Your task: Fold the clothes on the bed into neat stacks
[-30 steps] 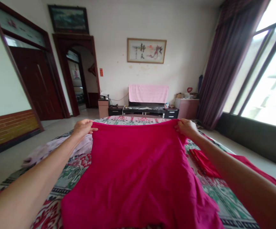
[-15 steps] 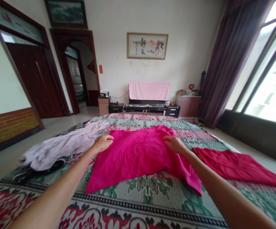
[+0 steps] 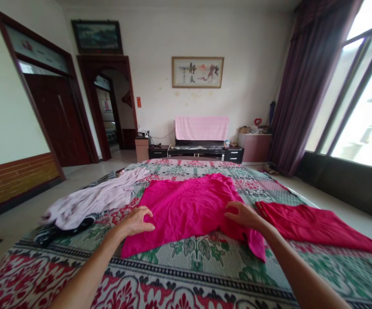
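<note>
A bright pink garment (image 3: 186,206) lies spread and wrinkled on the patterned bedspread, with its lower right corner bunched and folded. Over its left edge is my left hand (image 3: 137,221), fingers curved and thumb apart, with nothing held between them. My right hand (image 3: 242,214) hovers at the garment's right side, its fingers bent and spaced from the thumb. I cannot tell whether either hand touches the cloth. Right of my right forearm rests a folded red garment (image 3: 317,225).
A pale pink garment (image 3: 92,197) lies heaped on the left, partly over a black-and-white item (image 3: 89,221). The floral bedspread (image 3: 201,253) covers the surface beneath. Beyond stand a low black cabinet (image 3: 234,155) and a pink cloth (image 3: 201,128) draped over a screen.
Both hands have come back toward me from the garment's upper sides, and their fingers have loosened. The pink garment stays spread, its right corner slightly shifted. The view has tilted up.
</note>
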`<state>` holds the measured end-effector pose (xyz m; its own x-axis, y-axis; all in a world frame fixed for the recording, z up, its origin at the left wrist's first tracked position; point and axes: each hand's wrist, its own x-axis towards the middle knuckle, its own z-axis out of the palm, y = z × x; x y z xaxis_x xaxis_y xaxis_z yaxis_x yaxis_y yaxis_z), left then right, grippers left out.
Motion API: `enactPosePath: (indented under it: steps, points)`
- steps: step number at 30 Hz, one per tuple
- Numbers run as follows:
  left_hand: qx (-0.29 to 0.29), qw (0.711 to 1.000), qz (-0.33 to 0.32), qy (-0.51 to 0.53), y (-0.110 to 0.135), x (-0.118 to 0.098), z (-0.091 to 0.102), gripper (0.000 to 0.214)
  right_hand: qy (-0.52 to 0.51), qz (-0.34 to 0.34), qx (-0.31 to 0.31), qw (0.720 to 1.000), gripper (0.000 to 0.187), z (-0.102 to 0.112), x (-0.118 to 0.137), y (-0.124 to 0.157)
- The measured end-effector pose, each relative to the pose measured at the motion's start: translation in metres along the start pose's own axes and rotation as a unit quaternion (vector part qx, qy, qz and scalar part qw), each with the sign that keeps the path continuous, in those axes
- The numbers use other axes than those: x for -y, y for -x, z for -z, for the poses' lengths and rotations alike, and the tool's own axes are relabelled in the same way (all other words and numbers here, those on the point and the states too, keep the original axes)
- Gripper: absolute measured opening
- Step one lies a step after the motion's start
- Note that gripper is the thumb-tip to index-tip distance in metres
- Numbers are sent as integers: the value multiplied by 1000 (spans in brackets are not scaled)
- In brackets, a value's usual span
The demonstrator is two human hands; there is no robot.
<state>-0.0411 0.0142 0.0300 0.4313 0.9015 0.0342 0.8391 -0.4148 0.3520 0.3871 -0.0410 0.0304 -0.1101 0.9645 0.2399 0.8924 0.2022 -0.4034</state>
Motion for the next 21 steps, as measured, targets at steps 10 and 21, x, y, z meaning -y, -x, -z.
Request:
enactPosePath:
  steps: [10, 21]
  points:
    - [116, 991, 3, -65, 40, -17, 6, 21, 71, 5, 169, 983, 41, 13, 7, 30]
    - [-63, 996, 39, -49, 25, 14, 7, 21, 59, 20, 117, 991, 35, 26, -16, 33]
